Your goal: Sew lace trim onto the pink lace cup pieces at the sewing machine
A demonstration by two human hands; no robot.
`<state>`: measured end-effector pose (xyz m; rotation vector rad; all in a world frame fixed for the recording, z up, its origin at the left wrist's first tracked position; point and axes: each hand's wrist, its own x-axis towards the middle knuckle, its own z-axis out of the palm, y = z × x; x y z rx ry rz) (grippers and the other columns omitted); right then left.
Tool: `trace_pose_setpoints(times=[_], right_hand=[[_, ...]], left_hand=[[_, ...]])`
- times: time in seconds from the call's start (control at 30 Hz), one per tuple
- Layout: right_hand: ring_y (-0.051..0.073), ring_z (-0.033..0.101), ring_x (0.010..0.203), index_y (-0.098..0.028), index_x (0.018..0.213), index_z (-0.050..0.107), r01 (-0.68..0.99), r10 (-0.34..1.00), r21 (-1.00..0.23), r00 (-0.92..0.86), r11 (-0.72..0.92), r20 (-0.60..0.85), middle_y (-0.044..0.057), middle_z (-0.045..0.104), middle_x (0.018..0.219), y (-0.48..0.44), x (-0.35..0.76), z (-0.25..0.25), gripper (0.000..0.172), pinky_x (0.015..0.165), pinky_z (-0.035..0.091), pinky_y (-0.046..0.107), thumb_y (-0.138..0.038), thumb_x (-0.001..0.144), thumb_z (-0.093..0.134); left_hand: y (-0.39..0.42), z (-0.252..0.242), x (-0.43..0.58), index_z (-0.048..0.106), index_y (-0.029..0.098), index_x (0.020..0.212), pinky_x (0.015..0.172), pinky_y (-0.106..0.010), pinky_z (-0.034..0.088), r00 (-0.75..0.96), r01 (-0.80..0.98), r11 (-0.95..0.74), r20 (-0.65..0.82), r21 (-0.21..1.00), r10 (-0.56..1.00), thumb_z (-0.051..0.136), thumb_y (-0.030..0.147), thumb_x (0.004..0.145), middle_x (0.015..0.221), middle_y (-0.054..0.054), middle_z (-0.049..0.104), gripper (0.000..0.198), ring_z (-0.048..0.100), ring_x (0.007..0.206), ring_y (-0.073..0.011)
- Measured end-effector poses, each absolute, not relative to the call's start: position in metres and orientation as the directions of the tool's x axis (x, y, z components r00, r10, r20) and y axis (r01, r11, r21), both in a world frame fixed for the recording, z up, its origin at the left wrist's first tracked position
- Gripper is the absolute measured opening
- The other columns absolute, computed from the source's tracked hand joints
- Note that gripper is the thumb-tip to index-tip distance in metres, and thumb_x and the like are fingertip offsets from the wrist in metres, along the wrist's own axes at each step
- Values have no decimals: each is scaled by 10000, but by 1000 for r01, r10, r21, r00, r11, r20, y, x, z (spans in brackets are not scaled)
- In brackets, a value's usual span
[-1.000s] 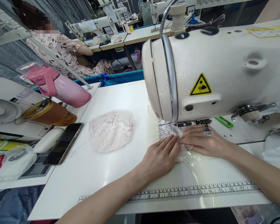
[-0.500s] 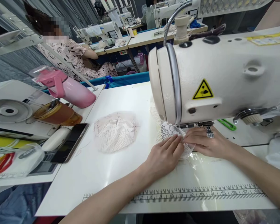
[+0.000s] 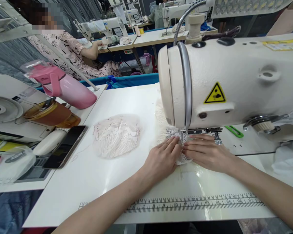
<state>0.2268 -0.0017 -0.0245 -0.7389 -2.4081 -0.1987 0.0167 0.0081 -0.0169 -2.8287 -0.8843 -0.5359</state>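
Observation:
A piece of white lace fabric (image 3: 184,159) lies under the needle end of the white sewing machine (image 3: 244,84), with pale fringe on its left side. My left hand (image 3: 162,156) rests palm down on the lace, fingers laid over it just left of the needle area. From the other side, my right hand (image 3: 207,152) presses the fabric with fingers stretched out flat, close to my left fingertips. The presser foot and needle are partly hidden by the machine head and my fingers. Left of my hands lies a second lace piece (image 3: 117,136) on sheer backing.
A phone (image 3: 65,146), an amber cup (image 3: 51,113) and a pink bottle (image 3: 63,84) stand or lie at the left. A green tool (image 3: 234,131) sits under the machine arm. A printed ruler (image 3: 185,204) runs along the front edge. A co-worker (image 3: 61,52) sits beyond.
Both hands have shifted slightly left with the lace, and the right fingers lie straighter across it. The view has moved a little. The co-worker's arm has risen toward their table.

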Motion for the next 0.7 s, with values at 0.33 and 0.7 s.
trace_pose_setpoints(times=[0.33, 0.7], right_hand=[[140, 646, 949, -179, 1000, 625, 600, 505, -16, -658, 800, 558, -3, 713, 974, 0, 227, -34, 235, 949, 496, 335, -32, 853, 516], [141, 637, 958, -166, 1011, 623, 645, 532, 11, -640, 764, 555, 20, 701, 1038, 1, 231, -31, 258, 862, 497, 313, -34, 874, 448]], left_hand=[[11, -18, 19, 568, 92, 1044, 916, -356, 554, 729, 632, -774, 360, -28, 582, 453, 42, 717, 1243, -167, 609, 350, 574, 1179, -246], [11, -17, 20, 546, 66, 1202, 940, -367, 540, 722, 654, -756, 315, -22, 616, 457, 75, 716, 1290, -143, 582, 495, 537, 1220, -253]])
